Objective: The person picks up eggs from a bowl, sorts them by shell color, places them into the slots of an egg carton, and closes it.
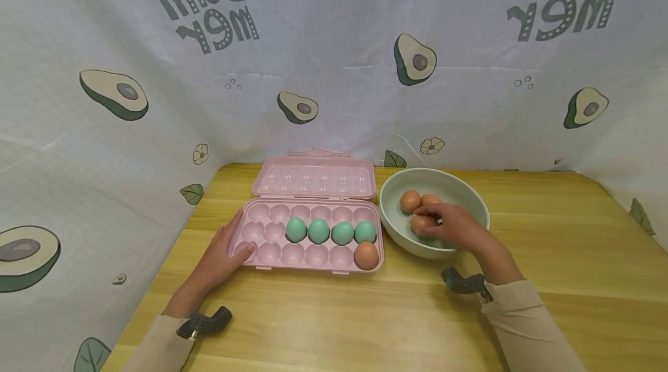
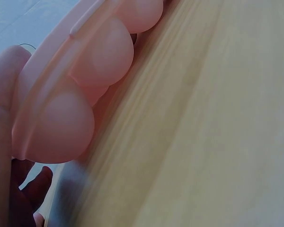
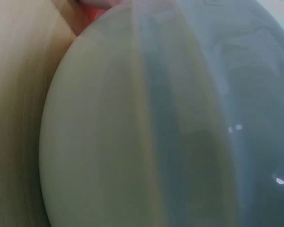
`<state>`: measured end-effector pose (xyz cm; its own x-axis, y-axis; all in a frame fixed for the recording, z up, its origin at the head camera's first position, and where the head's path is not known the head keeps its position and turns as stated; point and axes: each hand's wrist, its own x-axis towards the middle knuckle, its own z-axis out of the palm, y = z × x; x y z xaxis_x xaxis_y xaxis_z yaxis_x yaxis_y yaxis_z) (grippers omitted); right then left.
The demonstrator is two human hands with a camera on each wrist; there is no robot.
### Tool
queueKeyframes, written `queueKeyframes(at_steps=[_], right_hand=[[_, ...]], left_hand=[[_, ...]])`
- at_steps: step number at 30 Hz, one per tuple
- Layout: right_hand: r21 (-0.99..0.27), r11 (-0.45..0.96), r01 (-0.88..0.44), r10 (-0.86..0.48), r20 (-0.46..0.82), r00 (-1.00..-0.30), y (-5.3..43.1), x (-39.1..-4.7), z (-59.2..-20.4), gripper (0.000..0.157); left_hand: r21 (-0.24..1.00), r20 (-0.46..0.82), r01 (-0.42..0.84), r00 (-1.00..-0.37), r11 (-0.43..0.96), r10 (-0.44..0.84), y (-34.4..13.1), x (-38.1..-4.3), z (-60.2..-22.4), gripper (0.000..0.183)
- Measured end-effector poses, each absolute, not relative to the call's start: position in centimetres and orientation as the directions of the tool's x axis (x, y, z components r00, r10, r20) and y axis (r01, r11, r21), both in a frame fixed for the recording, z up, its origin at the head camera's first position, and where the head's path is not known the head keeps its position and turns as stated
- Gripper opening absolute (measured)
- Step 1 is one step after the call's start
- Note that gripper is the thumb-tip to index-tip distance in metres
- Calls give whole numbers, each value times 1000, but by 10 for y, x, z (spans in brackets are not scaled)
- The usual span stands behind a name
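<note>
A pink plastic egg tray (image 1: 292,254) lies with its hinged lid (image 1: 315,178) folded back behind it. Several green eggs (image 1: 318,231) fill the right part of its middle row, and one brown egg (image 1: 366,255) sits in the front right corner cup. My left hand (image 1: 221,256) grips the tray's left end, thumb over the front corner; the left wrist view shows the cups' rounded undersides (image 2: 66,125). Inside the pale green bowl (image 1: 469,201), my right hand (image 1: 456,226) pinches a brown egg (image 1: 420,223). Two other brown eggs (image 1: 410,201) rest behind it, one partly hidden by the hand.
The bowl stands close to the tray's right end, its high wall (image 3: 94,132) filling the right wrist view. Under everything is a wooden table (image 1: 334,320). A white cloth (image 1: 339,70) printed with avocados hangs behind and to the sides.
</note>
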<state>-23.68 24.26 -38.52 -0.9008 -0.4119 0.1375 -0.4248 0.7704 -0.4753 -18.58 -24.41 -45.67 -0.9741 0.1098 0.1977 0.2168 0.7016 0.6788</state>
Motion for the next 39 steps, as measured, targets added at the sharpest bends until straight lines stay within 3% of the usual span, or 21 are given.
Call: queueKeyframes(at_steps=[11,20,39], right_hand=[[-475,777,-413,-403,130,-906,244,-237,-386,33],[-461,768,-444,-415,168,-894,244,-237,-385,17],[-517,711,-477,-408,250,-878,247,-237,-380,36]], left_hand=[[676,194,211,-975,706,107,-244,-185,-456,83],[677,195,214,-975,704,108,-245,-185,-457,83],[686,176,193,-980,701,98,-244,-184,-457,83]])
